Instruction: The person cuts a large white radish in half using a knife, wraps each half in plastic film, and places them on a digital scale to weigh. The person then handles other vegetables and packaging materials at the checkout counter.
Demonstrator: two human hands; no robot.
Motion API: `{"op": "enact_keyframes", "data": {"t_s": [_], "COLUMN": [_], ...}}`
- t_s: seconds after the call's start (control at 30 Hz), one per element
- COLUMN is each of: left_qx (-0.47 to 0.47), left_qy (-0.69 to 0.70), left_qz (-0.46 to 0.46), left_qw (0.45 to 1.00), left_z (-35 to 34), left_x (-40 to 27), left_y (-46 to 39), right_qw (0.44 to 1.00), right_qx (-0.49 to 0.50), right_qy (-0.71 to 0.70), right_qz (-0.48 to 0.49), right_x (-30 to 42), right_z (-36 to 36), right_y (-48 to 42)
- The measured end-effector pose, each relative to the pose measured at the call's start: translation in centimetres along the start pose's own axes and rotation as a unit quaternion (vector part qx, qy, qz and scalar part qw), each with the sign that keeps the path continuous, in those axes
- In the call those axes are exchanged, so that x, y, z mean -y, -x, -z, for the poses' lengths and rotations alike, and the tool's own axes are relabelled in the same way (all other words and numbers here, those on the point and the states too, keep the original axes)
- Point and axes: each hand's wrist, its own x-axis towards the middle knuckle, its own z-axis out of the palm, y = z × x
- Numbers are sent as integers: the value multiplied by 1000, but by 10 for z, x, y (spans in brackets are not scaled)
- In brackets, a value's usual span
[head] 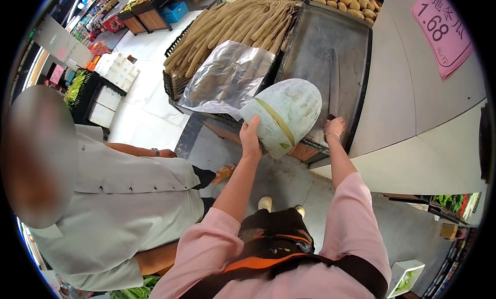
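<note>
A large pale winter melon [290, 109], with a green strip across its rind, is tilted over the near edge of a metal display tray [316, 35]. My left hand [251, 138] holds the melon at its lower left end, thumb on top. Right of the melon, my right hand [334, 129] is closed around the dark handle end of what looks like a long, thin blade [334, 78] pointing away over the tray. Most of that handle is hidden by my fingers. A clear plastic sheet [228, 74] lies just left of the melon, over long brown yams [232, 24].
A person in a light grey shirt [128, 198] stands close on my left. Potatoes [348, 4] lie beyond the tray. A pale pillar [403, 82] with a pink price sign [441, 31] rises at the right. Crates of greens [77, 86] stand at the far left.
</note>
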Motion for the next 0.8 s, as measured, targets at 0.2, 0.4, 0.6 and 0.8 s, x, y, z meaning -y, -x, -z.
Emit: {"op": "enact_keyframes", "data": {"t_s": [0.2,0.4,0.6,0.8], "left_qx": [-51,-13,-13,100], "left_qy": [-33,-66,-95,-5], "left_qz": [-26,-31,-21,33], "left_qw": [998,997,995,994], "left_z": [-1,20,27,64], "left_x": [-8,-4,-1,6], "left_y": [5,-15,-21,-29], "right_qw": [883,873,897,904], "right_qx": [-130,23,-6,-7], "right_qy": [-295,-190,-181,-172], "right_qz": [342,449,402,391], "right_x": [74,126,142,145], "right_z": [129,158,146,119], "right_y": [147,210,211,232]}}
